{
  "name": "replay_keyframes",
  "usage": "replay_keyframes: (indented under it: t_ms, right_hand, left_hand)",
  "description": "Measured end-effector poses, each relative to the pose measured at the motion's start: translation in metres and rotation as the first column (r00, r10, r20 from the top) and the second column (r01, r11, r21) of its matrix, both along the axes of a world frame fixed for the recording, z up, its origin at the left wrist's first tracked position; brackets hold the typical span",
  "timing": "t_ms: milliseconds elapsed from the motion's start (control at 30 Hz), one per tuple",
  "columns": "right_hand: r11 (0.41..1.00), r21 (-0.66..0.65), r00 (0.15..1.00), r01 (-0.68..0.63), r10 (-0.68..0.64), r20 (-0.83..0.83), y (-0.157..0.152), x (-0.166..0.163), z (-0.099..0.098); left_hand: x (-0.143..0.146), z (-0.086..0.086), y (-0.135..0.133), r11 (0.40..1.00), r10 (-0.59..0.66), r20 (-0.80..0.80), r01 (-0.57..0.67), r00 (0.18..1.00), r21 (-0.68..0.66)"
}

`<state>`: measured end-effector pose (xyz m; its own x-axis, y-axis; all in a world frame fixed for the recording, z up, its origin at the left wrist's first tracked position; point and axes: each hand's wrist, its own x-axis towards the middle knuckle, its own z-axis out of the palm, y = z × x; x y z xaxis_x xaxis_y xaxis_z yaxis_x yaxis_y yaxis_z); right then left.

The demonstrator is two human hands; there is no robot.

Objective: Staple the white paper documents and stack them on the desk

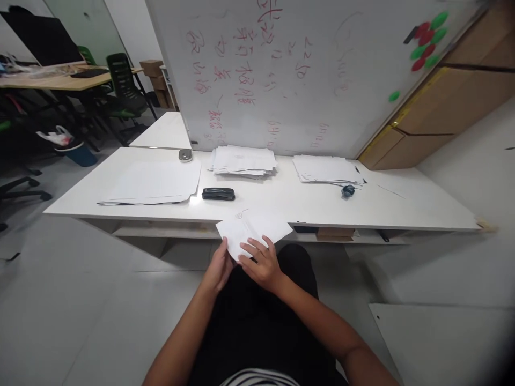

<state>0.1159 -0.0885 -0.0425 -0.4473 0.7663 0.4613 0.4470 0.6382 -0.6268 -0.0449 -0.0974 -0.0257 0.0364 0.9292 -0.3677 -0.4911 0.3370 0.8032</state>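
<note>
A white sheet of paper [261, 225] with a small dark drawing near its top left is in front of me, over my lap at the table's near edge. It looks folded or layered, though I cannot tell how many sheets there are. My left hand [220, 264] grips its lower left corner, thumb on top and the other fingers hidden underneath. Spread across the paper's lower right part are the fingers of my right hand [261, 261], lying flat on its surface. Beyond the paper, a black stapler-like case [218, 194] lies on the table.
On the white table [257, 206] are a wide paper stack [156, 179], a middle stack [243, 160], a right stack [328, 169], a small grey round-cornered object [185, 155] and a dark blue crumpled object [347, 191]. A whiteboard [257, 69] stands behind, cardboard boxes [450, 102] at right.
</note>
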Motion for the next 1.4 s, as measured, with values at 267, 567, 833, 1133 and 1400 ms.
replay_keyframes:
  t_ms: [267,567,833,1133,1400]
  right_hand:
    - [0.883,-0.370,0.804,0.287,-0.432,-0.408,0.012,0.074,-0.012]
    - [0.737,-0.616,0.767,-0.278,-0.215,-0.604,0.048,0.101,0.053]
    - [0.942,-0.336,0.823,-0.005,-0.187,-0.536,0.080,0.109,0.099]
    - [0.874,-0.485,0.777,0.043,-0.334,-0.533,0.121,0.072,0.058]
    - [0.923,-0.326,0.782,0.204,-0.354,-0.513,0.123,0.063,0.061]
  left_hand:
    - [-0.007,0.026,0.002,0.975,-0.196,-0.041,0.199,0.980,0.095]
    - [-0.007,0.118,0.017,0.759,-0.294,-0.549,0.540,0.782,0.363]
    - [-0.027,0.149,0.056,0.676,0.145,-0.780,0.515,0.608,0.527]
    - [-0.036,0.081,0.103,0.815,0.204,-0.749,0.315,0.630,0.487]
    - [-0.028,0.058,0.109,0.834,0.339,-0.654,0.106,0.677,0.542]
